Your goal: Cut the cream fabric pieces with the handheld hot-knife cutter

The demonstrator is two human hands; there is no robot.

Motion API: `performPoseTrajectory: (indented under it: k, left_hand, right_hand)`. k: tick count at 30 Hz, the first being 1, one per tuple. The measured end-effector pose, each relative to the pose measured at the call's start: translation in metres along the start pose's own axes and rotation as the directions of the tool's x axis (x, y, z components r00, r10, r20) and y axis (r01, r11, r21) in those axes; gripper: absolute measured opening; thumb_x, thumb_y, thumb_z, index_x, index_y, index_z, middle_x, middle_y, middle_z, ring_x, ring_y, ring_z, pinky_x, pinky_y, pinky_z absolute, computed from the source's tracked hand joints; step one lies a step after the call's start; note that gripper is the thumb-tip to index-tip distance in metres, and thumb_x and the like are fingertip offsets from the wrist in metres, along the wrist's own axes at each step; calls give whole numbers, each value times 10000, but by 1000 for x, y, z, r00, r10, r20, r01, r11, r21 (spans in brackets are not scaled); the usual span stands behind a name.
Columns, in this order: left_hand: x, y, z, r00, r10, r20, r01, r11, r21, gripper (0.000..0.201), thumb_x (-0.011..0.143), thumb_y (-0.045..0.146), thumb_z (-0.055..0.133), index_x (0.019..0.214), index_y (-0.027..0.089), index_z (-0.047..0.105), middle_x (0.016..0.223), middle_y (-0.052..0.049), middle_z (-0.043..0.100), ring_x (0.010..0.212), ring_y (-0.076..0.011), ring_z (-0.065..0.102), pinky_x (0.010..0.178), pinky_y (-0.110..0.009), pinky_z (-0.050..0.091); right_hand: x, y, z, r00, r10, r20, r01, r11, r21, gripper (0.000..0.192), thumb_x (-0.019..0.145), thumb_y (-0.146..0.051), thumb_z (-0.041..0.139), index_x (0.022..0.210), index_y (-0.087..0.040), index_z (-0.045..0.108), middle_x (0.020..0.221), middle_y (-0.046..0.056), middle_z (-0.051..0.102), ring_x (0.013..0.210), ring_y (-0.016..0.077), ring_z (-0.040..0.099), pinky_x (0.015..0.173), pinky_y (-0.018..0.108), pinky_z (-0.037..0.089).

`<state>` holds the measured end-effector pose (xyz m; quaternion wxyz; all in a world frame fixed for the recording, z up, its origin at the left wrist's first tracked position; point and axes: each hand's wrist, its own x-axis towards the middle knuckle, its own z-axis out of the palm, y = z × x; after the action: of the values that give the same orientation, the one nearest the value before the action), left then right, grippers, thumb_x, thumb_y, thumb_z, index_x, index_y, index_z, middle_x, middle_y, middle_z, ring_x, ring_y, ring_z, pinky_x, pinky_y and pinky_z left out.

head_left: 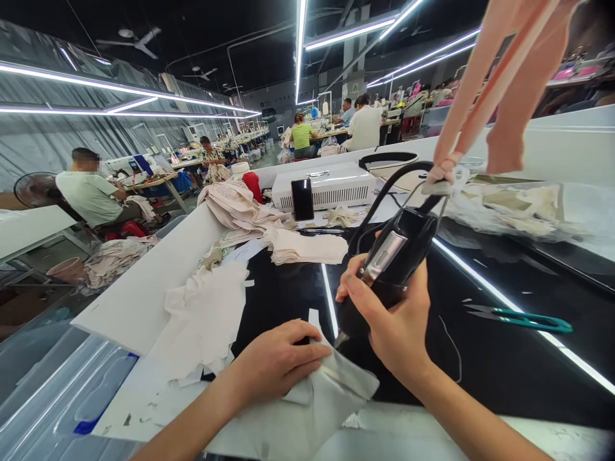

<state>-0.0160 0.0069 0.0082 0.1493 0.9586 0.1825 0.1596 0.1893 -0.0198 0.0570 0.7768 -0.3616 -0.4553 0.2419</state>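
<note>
My left hand [283, 360] lies palm down on a pale fabric piece [331, 410] at the table's front edge, its fingers stretched out. In my right hand [396, 314] is a black corded hand tool [398, 250] with a silver plate on its side. The hand wraps around its body, and the lower end points down just beside the fabric and my left fingertips. Peach fabric strips [485, 96] are knotted at the tool's top. I cannot make out the tool's exact kind or whether its tip touches the fabric.
White fabric pieces [206, 314] lie on the left, with a stacked bundle [307, 246] farther back. Teal thread snips [523, 318] rest on the black tabletop [480, 358]. Behind are a phone [302, 199], a white vented box [331, 186] and bagged fabric [519, 205]. A person [93, 192] sits far left.
</note>
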Motion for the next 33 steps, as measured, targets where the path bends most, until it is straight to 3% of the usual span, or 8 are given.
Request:
performPoseTrajectory:
  k: [11,19,33]
  left_hand:
    - [0,2,2,999,9,-49,-9,1000,-11,278,1150,253,520,1365,253,697,1265,-73,689,1142,-193,689,995,-303,609]
    - [-3,-1,7,998,-11,-64,10,1000,-7,294,1123,239,559,1369,234,720,1345,-106,651,1234,-221,673,1083,-338,588]
    - [-3,1,11,993,-13,-113,15,1000,13,291,1133,278,542,1341,229,741,1297,-118,643,1158,-231,676,1029,-335,588]
  right_hand:
    - [2,8,8,1000,3,-15,-3,1000,-5,348,867,-226,797,1074,-300,527,826,-66,673,570,146,644,539,323,591]
    - [7,15,9,1000,-12,-20,12,1000,14,375,866,-205,827,1073,-300,529,854,-74,688,580,139,654,577,329,606]
    - [12,19,13,1000,-1,-25,2,1000,21,378,867,-211,818,1063,-299,507,848,-92,697,584,125,655,586,300,582]
